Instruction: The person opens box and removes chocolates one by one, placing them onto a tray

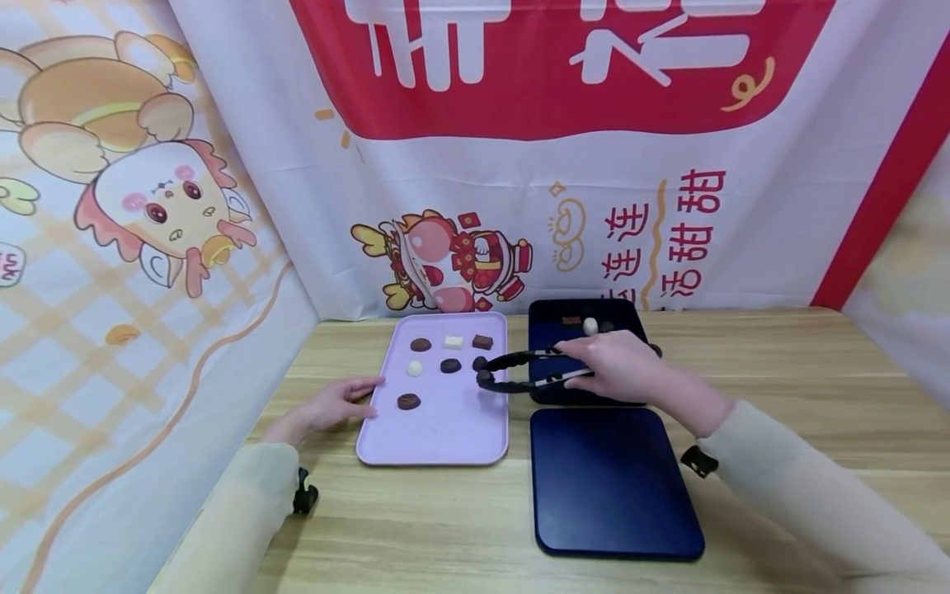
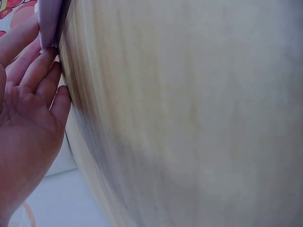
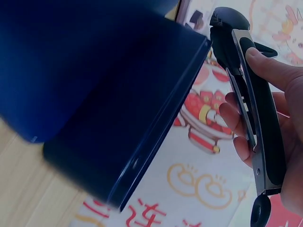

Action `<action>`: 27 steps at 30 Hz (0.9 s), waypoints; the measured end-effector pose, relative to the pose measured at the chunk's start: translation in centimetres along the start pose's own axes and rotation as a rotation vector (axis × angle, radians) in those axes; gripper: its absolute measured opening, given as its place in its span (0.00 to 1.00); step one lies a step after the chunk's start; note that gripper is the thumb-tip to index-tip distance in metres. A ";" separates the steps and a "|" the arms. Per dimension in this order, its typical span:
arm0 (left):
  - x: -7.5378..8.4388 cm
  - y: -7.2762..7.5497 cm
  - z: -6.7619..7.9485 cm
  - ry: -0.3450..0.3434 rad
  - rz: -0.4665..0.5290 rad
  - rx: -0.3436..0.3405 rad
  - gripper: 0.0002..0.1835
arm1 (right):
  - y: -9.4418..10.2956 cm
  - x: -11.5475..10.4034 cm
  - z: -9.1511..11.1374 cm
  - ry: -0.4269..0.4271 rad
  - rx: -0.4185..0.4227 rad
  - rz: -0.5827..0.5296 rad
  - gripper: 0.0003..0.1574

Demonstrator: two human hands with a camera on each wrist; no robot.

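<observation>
So here's what we've got: a lilac tray (image 1: 438,441) on the wood tabletop (image 1: 423,528), with chocolates spread over it. Along the tray's far side we count 3: a brown round (image 1: 420,344), a white block (image 1: 453,341) and a brown block (image 1: 482,341). Around the tray's middle we see a white ball (image 1: 415,369) and a dark oval (image 1: 450,365), plus a brown swirl (image 1: 408,402) a bit nearer, toward the tray's left rim.

The left hand (image 1: 337,406) is at that left rim, fingers pretty much straight and touching it. The right hand (image 1: 612,367) is gripping black tongs (image 1: 519,386), which reach over the tray's right rim. Their tips are right by a dark chocolate (image 1: 479,362) there, but we can't tell if they're pinching it.

Just right of the tray there's a dark box (image 1: 544,318) with a few more pieces inside, partly hidden behind the hand. A navy lid (image 1: 616,483) lies right of the tray's near half, and a printed cloth (image 1: 631,165) hangs behind the tray.
</observation>
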State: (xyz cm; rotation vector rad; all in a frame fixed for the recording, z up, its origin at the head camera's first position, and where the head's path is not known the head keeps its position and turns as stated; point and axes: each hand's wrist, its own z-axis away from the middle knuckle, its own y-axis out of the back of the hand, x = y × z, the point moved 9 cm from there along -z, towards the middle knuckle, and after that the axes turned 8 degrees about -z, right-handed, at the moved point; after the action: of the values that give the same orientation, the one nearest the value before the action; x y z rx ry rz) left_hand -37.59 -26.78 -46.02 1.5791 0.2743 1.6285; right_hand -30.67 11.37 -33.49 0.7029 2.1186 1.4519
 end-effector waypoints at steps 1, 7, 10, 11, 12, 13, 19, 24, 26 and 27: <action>0.0 0.0 0.0 -0.002 -0.001 0.000 0.35 | -0.2 -0.3 -0.3 0.004 -0.010 0.001 0.34; -0.4 0.0 -0.1 0.019 -0.015 -0.002 0.35 | -1.4 -1.5 -2.0 0.014 -0.058 -0.012 0.34; -0.6 0.1 -0.1 0.039 -0.010 0.001 0.35 | -2.0 -1.8 -2.7 0.022 -0.075 -0.023 0.34; -0.6 0.1 -0.1 0.040 -0.012 0.000 0.35 | -2.2 -1.8 -3.0 0.017 -0.083 -0.028 0.33; -0.6 0.1 -0.1 0.045 -0.010 0.003 0.35 | -2.4 -1.9 -3.2 0.013 -0.091 -0.030 0.33; -0.5 0.1 -0.1 0.043 -0.013 0.002 0.35 | -2.5 -1.9 -3.4 0.011 -0.097 -0.034 0.33; -0.5 0.2 -0.2 0.041 -0.023 0.001 0.35 | -3.1 -2.4 -4.5 0.025 -0.101 -0.037 0.31; -0.7 0.2 -0.2 0.039 -0.040 0.008 0.35 | -3.8 -2.7 -5.1 0.031 -0.116 -0.021 0.28; -0.7 0.2 -0.2 0.039 -0.042 0.013 0.35 | -4.1 -2.7 -5.2 0.029 -0.122 -0.013 0.28; -0.7 0.2 -0.2 0.038 -0.043 0.014 0.35 | -4.2 -2.7 -5.3 0.027 -0.126 -0.012 0.28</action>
State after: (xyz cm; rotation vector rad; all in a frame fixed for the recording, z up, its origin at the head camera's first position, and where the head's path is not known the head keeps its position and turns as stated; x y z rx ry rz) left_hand -37.99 -27.33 -46.43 1.5440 0.3387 1.6278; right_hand -32.60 4.66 -35.44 0.6257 2.0268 1.5809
